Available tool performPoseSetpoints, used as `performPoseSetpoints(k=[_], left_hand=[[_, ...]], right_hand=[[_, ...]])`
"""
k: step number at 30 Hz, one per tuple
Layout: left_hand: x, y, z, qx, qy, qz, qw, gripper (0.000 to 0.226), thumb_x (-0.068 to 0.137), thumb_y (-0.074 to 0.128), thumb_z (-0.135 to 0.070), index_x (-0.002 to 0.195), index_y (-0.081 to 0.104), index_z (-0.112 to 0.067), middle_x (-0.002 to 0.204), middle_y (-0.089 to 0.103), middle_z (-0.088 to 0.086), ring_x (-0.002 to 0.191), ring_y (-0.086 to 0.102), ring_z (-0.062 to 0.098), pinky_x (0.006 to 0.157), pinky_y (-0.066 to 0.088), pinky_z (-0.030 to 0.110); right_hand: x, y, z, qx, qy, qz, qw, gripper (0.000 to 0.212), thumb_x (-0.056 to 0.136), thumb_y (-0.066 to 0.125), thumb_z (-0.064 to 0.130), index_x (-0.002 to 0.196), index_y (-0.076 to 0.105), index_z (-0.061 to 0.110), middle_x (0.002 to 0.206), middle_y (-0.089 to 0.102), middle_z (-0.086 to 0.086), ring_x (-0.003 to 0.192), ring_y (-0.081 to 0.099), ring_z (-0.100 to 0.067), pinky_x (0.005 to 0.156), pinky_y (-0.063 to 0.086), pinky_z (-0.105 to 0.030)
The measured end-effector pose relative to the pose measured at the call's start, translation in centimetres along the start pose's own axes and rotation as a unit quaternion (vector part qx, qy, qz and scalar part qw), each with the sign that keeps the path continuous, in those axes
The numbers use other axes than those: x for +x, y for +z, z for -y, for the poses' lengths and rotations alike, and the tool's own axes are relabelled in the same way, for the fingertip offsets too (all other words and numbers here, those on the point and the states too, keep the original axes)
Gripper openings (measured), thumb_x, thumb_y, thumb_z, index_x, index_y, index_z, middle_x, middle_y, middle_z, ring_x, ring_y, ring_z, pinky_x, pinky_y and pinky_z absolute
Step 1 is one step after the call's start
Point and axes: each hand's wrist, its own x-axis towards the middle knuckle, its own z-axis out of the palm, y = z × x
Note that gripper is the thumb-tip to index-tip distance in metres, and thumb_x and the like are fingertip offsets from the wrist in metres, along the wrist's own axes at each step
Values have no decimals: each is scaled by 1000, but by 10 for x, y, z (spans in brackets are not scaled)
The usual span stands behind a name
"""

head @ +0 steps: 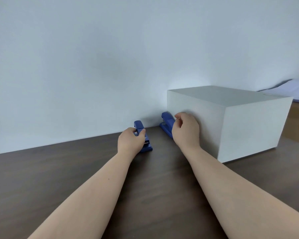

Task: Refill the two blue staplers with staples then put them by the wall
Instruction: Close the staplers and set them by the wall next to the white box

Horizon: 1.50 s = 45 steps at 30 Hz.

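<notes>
Two blue staplers lie on the dark wooden table close to the pale wall. My left hand (130,140) is wrapped around the left stapler (139,126), which points its far end at the wall. The right stapler (167,123) lies beside the white box, its far end against the wall. My right hand (186,129) hovers over its near end with fingers curled and a little apart; whether it touches the stapler is hidden by the hand.
A large white box (240,121) stands on the table (76,169) right of the staplers, touching the wall (93,66). Loose white papers (293,90) lie behind it at the far right.
</notes>
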Motion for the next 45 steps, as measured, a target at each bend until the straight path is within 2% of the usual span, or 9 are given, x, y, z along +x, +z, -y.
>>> performPoseSetpoints(k=[5, 13, 17, 23, 31, 34, 39, 43, 45], left_hand=[[6, 9, -10, 21, 14, 5, 1000, 51, 88, 53, -41, 128, 52, -9, 125, 62, 7, 116, 55, 26, 93, 43, 33], [18, 37, -19, 32, 37, -6, 999, 48, 90, 50, -42, 123, 56, -7, 122, 64, 9, 116, 55, 27, 93, 41, 32], [23, 43, -24, 34, 46, -4, 998, 24, 90, 52, -39, 89, 59, -15, 98, 63, 11, 92, 55, 25, 77, 37, 27], [25, 49, -26, 30, 61, 4, 998, 47, 90, 52, -38, 124, 56, -6, 118, 66, 9, 114, 56, 27, 92, 42, 31], [30, 63, -38, 77, 75, 23, 994, 36, 90, 51, -40, 74, 52, -7, 61, 46, -1, 70, 47, 22, 60, 33, 29], [31, 61, -36, 88, 86, 34, 992, 42, 92, 46, -38, 61, 44, -10, 57, 45, 1, 59, 44, 19, 50, 29, 29], [35, 58, -40, 65, 65, 72, 993, 42, 97, 33, -27, 68, 51, -4, 78, 66, 18, 79, 59, 33, 71, 44, 36], [26, 49, -48, 80, 46, 78, 993, 35, 88, 39, -8, 54, 35, -11, 58, 41, 3, 57, 38, 19, 50, 27, 28], [22, 42, -50, 92, 33, 89, 991, 29, 81, 42, -4, 54, 37, -11, 58, 45, 5, 52, 35, 16, 46, 25, 26]], right_hand=[[1, 4, -7, -2, -12, 39, 999, 24, 89, 44, 2, 102, 64, -3, 102, 67, -17, 97, 58, -31, 82, 41, -31], [5, 5, -12, 21, -24, -4, 999, 25, 91, 45, 2, 106, 65, -2, 107, 67, -16, 104, 58, -29, 87, 37, -23], [7, 8, -13, 11, -35, -3, 999, 26, 90, 45, 3, 107, 65, 0, 108, 68, -15, 104, 58, -28, 86, 38, -23], [8, 12, -15, 5, -43, 0, 999, 25, 89, 46, 2, 106, 65, 0, 105, 67, -15, 101, 58, -28, 77, 32, -17], [9, 11, -15, 9, -45, 13, 999, 24, 88, 47, 2, 105, 65, -1, 104, 68, -16, 100, 58, -28, 84, 41, -29], [9, 12, -17, 9, -38, 19, 999, 25, 88, 47, 1, 105, 65, -1, 105, 67, -16, 101, 58, -28, 83, 39, -25], [9, 12, -18, 18, -29, 27, 999, 24, 87, 47, 0, 102, 65, -2, 102, 67, -18, 98, 58, -29, 80, 39, -26], [8, 12, -18, 22, -27, 34, 999, 23, 85, 46, -1, 98, 65, -3, 98, 67, -18, 94, 57, -30, 74, 35, -24], [6, 12, -17, 27, -23, 38, 999, 23, 86, 46, -1, 98, 65, -2, 99, 67, -18, 95, 58, -30, 77, 38, -26]])
